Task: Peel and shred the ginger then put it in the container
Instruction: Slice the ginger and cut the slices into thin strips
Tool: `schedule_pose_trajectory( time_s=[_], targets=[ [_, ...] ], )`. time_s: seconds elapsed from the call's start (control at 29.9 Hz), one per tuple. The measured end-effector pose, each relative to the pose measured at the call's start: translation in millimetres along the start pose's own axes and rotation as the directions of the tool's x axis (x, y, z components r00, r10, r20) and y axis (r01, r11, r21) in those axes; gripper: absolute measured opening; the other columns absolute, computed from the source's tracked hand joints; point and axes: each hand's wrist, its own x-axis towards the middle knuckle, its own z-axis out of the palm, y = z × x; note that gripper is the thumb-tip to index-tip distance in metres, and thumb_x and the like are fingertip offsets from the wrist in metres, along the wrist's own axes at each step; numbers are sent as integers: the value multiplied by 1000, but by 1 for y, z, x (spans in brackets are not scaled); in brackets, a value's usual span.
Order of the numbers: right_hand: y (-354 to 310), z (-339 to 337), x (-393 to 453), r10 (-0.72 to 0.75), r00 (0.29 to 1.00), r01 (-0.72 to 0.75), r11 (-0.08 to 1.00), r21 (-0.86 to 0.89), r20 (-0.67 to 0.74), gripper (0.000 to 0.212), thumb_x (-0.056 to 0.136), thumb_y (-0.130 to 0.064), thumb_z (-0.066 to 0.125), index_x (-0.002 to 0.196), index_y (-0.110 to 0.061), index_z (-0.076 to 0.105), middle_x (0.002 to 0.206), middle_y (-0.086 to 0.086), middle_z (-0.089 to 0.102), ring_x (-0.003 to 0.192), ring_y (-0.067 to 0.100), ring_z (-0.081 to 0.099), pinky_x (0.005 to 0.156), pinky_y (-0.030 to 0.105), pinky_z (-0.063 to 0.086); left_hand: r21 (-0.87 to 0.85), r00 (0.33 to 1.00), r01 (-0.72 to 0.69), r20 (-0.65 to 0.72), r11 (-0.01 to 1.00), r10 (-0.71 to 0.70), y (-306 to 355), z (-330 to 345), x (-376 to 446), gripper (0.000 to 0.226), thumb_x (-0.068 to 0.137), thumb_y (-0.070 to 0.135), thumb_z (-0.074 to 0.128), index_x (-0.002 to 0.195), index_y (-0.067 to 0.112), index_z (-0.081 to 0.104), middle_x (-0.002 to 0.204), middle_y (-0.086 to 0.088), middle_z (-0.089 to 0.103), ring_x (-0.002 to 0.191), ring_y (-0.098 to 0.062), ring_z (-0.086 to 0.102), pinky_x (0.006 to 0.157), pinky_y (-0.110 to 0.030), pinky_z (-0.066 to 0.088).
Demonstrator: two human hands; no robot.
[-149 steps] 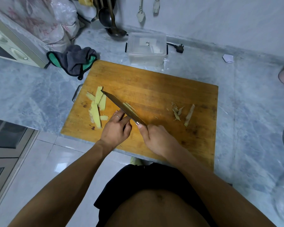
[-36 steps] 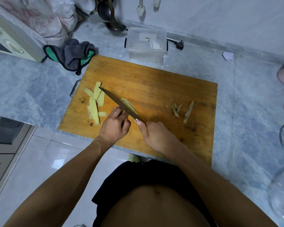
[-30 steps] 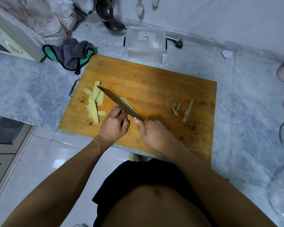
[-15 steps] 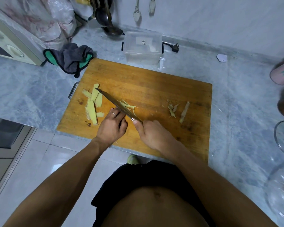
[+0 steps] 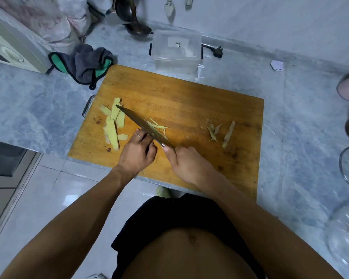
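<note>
The task is, as I judge it, in the middle of the shredding step. Near the left edge of the cutting board (image 5: 189,93) lie several flat ginger slices (image 5: 113,125), already peeled and not yet cut into strips. Just right of them the left hand (image 5: 136,156) has its fingers curled down beside the blade; it seems to hold down a slice, but that piece is hidden under the fingers, so I cannot tell for sure. The knife (image 5: 143,125) lies diagonally, its tip touching the slices. On the right side of the blade a few thin ginger shreds (image 5: 158,126) are ready. The right hand (image 5: 187,166) grips the knife handle, close to the near edge of the board. More to the right, toward the right edge, lie the brown peelings (image 5: 220,130), well apart from the cutting place.

The container (image 5: 176,51) stands on the worktop (image 5: 28,109) just behind the far edge of the board, and no ginger is visible in it. So the peeling is done; most slices are left to shred, and all the moving to the container.

The middle and the far part of the board are bare, which gives room for the knife. A grey and green cloth (image 5: 85,64) touches the far left corner.
</note>
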Motion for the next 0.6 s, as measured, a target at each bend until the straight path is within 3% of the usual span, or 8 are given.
schedule_pose_trajectory(
  time_s=[0.1,0.2,0.4,0.6],
  targets=[
    [-5,0,0,-6,1000,6,1000,3,-3,54,107,-48,26,120,-9,62,109,23,63,103,42,59,77,39,44,13,1000,-5,7,1000,5,-1,2,0,32,88,20,43,100,3,68,116,-18,61,107,-41,59,70,-39,52],
    [-10,-2,2,-4,1000,4,1000,-9,-3,53,107,-48,26,125,-10,60,111,23,63,104,43,59,76,39,44,22,1000,5,15,1000,-5,-1,2,0,33,89,21,42,100,4,68,113,-18,62,107,-42,59,70,-40,53],
    [-6,0,7,7,1000,-7,1000,-2,-16,60,105,-53,24,107,-6,61,106,24,64,100,42,60,72,37,42,-2,999,29,36,1000,-29,-3,3,-1,32,90,19,45,109,7,68,121,-15,59,112,-39,57,82,-43,52],
    [-4,-3,3,-3,1000,3,1000,-28,3,62,104,-55,19,101,-10,62,103,22,65,100,39,60,76,38,44,1,998,34,47,999,-34,-4,3,-1,32,90,18,46,111,7,67,121,-16,59,113,-39,56,86,-42,51]
  ],
)
